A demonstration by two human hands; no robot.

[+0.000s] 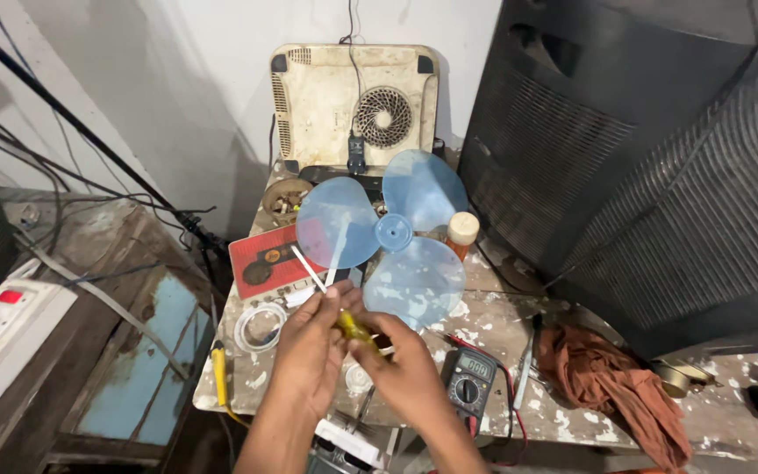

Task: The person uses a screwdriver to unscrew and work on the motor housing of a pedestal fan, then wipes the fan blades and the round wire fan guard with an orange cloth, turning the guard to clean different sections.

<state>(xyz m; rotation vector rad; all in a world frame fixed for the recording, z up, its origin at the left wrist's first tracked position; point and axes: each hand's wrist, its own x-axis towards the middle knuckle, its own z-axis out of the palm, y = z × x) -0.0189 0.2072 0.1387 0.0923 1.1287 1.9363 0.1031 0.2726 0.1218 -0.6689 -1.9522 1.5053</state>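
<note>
While both hands, left [313, 347] and right [405, 369], pinch 1 yellow tool [354, 327] over the bench [519, 325], the 3-blade fan [388, 235] lies detached, unreassembled, just beyond.

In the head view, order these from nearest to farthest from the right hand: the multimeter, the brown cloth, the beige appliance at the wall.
1. multimeter, just right of the right hand.
2. brown cloth, farther right on the table.
3. beige appliance, upright at the back wall.
</note>
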